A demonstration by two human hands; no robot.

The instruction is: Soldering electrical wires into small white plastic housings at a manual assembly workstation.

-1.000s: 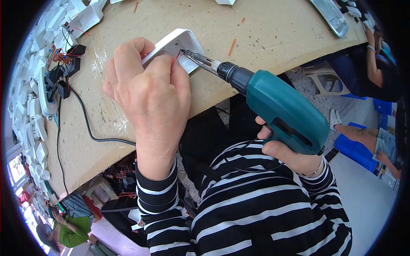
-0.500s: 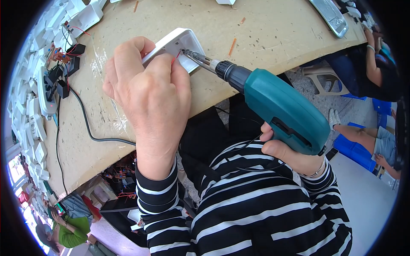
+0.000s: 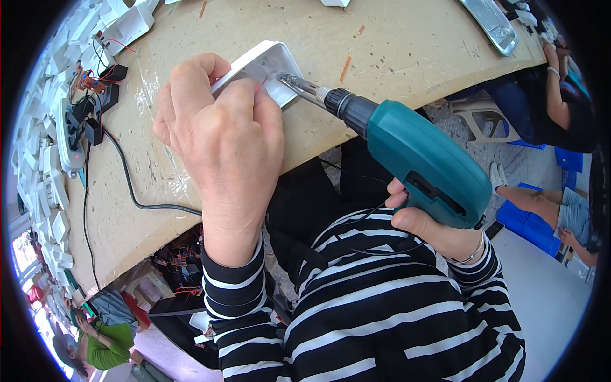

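My left hand is closed on a white plastic case, its open side facing me. A short red wire shows by my fingertips inside the case; whether they pinch it is hidden. My right hand grips a teal pistol-shaped soldering gun with a black collar and a slotted metal barrel. The barrel's tip reaches into the case, just right of my left fingers. Pale haze blurs the case floor near the tip, and the exact contact point cannot be made out.
A pile of white plastic cases lines the left side. A power strip with black plugs and cables lies beside it. Copper-coloured strips are scattered on the table. A metal tray lies far right; other people sit nearby.
The soldering gun has shifted slightly right, its tip drawing back a little from my left fingers. Pale haze now shows inside the case. My left hand has stayed almost still.
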